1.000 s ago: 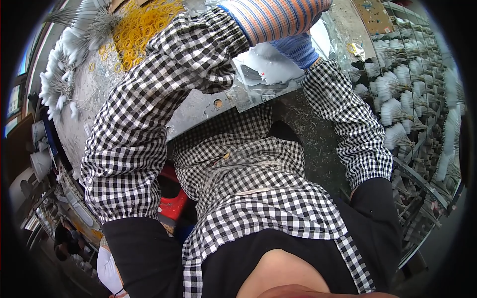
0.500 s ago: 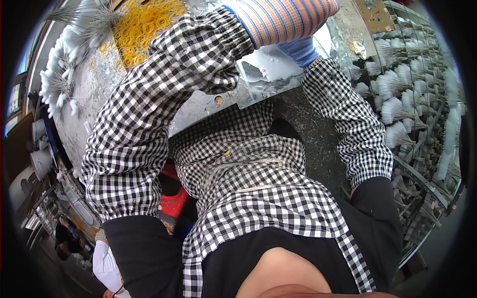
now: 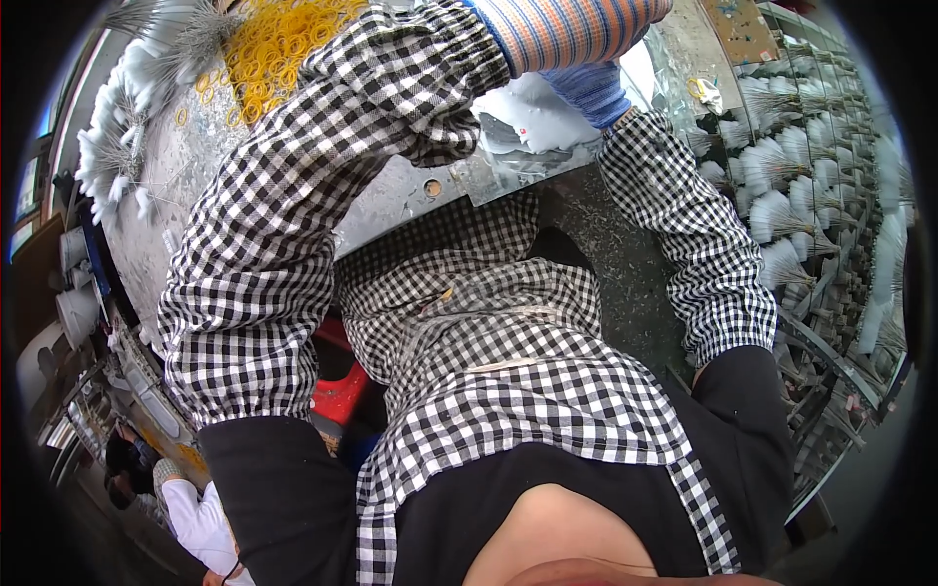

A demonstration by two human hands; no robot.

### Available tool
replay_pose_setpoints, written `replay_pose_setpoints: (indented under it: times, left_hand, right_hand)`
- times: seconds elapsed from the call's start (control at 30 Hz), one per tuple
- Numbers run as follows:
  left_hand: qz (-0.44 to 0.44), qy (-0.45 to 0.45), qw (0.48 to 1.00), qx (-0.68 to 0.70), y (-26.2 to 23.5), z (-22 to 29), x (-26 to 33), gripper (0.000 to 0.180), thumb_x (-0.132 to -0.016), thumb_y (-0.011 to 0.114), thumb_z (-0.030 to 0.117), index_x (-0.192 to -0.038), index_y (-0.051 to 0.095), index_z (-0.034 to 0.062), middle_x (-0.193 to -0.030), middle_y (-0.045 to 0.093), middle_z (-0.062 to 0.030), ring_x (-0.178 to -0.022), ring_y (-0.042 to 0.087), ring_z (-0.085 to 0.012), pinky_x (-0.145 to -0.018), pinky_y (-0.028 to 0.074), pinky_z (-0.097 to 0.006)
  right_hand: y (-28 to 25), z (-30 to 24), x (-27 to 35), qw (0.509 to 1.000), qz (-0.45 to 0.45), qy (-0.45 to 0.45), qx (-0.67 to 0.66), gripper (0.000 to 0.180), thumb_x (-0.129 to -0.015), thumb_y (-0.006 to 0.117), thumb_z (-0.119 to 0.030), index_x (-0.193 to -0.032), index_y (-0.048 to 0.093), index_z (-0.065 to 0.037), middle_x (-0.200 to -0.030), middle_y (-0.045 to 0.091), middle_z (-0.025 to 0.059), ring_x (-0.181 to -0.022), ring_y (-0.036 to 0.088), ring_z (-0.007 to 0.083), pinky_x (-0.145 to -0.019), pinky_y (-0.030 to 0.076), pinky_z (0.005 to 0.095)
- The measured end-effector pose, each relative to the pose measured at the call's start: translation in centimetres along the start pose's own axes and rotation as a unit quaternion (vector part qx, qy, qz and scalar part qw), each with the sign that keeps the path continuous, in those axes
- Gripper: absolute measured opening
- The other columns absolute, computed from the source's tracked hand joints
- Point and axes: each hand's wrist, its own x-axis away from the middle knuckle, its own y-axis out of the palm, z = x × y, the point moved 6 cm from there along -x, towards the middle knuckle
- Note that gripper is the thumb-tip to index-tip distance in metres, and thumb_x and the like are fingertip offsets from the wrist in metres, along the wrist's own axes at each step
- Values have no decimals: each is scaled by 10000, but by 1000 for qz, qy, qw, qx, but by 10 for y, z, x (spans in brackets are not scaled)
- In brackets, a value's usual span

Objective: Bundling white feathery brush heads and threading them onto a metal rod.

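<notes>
My left hand (image 3: 572, 27) wears an orange-and-blue striped glove and reaches up to the top rim, where its fingers are cut off. My right hand (image 3: 588, 90), in a blue glove, lies just under it, partly hidden by my left forearm. It rests against a white bundle (image 3: 532, 115) lying on the grey metal worktable (image 3: 391, 200). Both arms wear black-and-white checked sleeves. What either hand's fingers hold is hidden.
A heap of yellow rubber bands (image 3: 269, 54) lies on the table at the upper left, beside white bristle tufts (image 3: 122, 137). Racks of more white tufts (image 3: 791, 195) fill the right side. A red stool (image 3: 342, 386) is under me. Another person (image 3: 191, 508) is at the lower left.
My arms have shifted only slightly over the white bundle; nothing else has visibly moved.
</notes>
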Motion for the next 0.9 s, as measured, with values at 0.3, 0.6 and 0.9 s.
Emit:
replay_pose_setpoints:
  times: [0.3, 0.6, 0.9]
  left_hand:
    - [-61, -28, 998, -4, -2, -8, -11, 44, -695, 697, 99, -724, 709, 68, -649, 663, -144, -606, 676, -305, -574, 547, -407]
    - [78, -277, 922, -260, 6, -6, -13, 143, -793, 742, 140, -912, 705, 70, -801, 673, -84, -757, 673, -229, -702, 555, -350]
    - [363, 23, 903, 228, -84, 11, 34, 835, -737, 861, 217, -1481, 482, 195, -1249, 657, -144, -1025, 679, -333, -880, 584, -398]
  right_hand:
    - [-77, -50, -27, 997, -40, 62, -39, 654, -966, 639, -499, -1421, 471, -59, -1298, 588, 81, -1167, 574, 215, -967, 485, 394]
    - [-129, -72, -35, 983, 51, 100, -143, 629, -973, 643, -436, -1445, 448, -68, -1279, 556, 101, -1225, 535, 248, -1039, 424, 426]
    - [-136, -94, -74, 957, 126, 17, -262, 640, -918, 743, -355, -1435, 466, -100, -1361, 557, 109, -1240, 550, 229, -1056, 458, 424]
